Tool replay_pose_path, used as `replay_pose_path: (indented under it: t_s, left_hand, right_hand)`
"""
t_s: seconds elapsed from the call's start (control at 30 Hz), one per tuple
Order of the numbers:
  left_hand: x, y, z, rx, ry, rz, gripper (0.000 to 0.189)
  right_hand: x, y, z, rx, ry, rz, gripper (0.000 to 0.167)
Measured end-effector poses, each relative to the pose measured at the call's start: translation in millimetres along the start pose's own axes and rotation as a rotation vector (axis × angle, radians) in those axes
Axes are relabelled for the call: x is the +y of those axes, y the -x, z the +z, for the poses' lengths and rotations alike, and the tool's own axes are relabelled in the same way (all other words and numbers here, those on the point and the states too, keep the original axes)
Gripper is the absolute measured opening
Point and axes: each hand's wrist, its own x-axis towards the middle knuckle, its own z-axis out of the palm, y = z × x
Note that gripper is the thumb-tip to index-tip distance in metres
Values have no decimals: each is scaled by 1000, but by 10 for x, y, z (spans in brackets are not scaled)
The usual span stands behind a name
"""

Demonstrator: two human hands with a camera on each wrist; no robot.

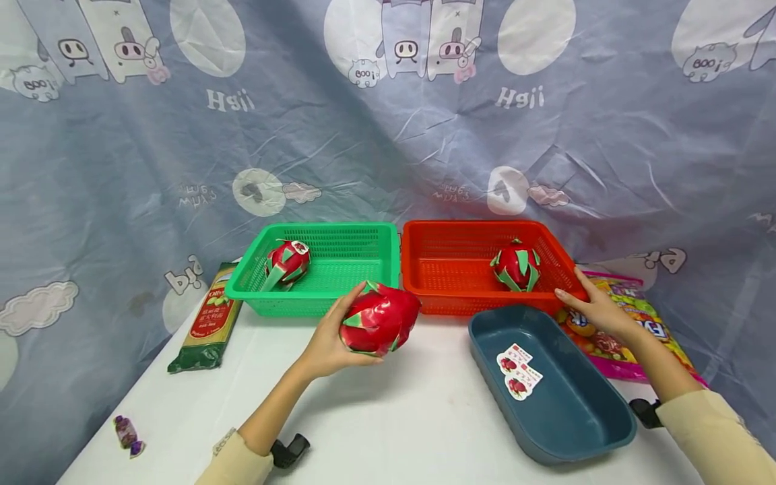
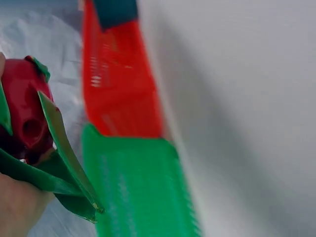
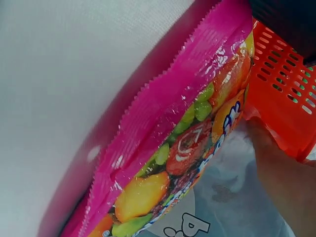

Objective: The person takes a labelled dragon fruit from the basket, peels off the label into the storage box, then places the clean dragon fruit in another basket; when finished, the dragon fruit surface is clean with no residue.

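Observation:
In the head view, my left hand point(image 1: 330, 343) grips a red dragon fruit point(image 1: 383, 320) with green scales, above the table in front of the baskets. Its long green leaf tips fill the left of the left wrist view, beside part of the hand point(image 2: 19, 205). My right hand point(image 1: 597, 310) holds the front right corner of the red basket point(image 1: 467, 304), thumb and fingers on either side of that corner. One dragon fruit point(image 1: 515, 266) lies in the red basket. Another dragon fruit point(image 1: 287, 261), with a sticker, lies in the green basket point(image 1: 327, 306) to the left.
A dark blue tub point(image 1: 570, 397) with stickers inside stands before the red basket. Below my right hand lies a pink fruit-print bag point(image 3: 168, 133). An olive-labelled packet point(image 1: 209, 323) leans left of the green basket; a purple wrapped candy point(image 1: 126, 431) lies front left. Patterned cloth point(image 1: 364, 148) hangs behind.

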Motion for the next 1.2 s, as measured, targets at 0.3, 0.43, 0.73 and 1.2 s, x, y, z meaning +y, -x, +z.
replay_pose_path:
  t_s: [0.3,0.43,0.73,1.2]
  left_hand:
    - [335,-1016,406,118,49,132,110]
    - [415,-1421,629,176,109,81,107]
    - [287,-1974,1077,233,21,-69,105]
    - [-240,-2322,1628,147,-97,-254,104]
  right_hand:
    - [51,59,-21,37,-14,-9,80]
    - [96,97,0,43,-32,2,81]
    - [139,128,11,52,-35,0,80]
    - [78,71,50,55,-63,-31,82]
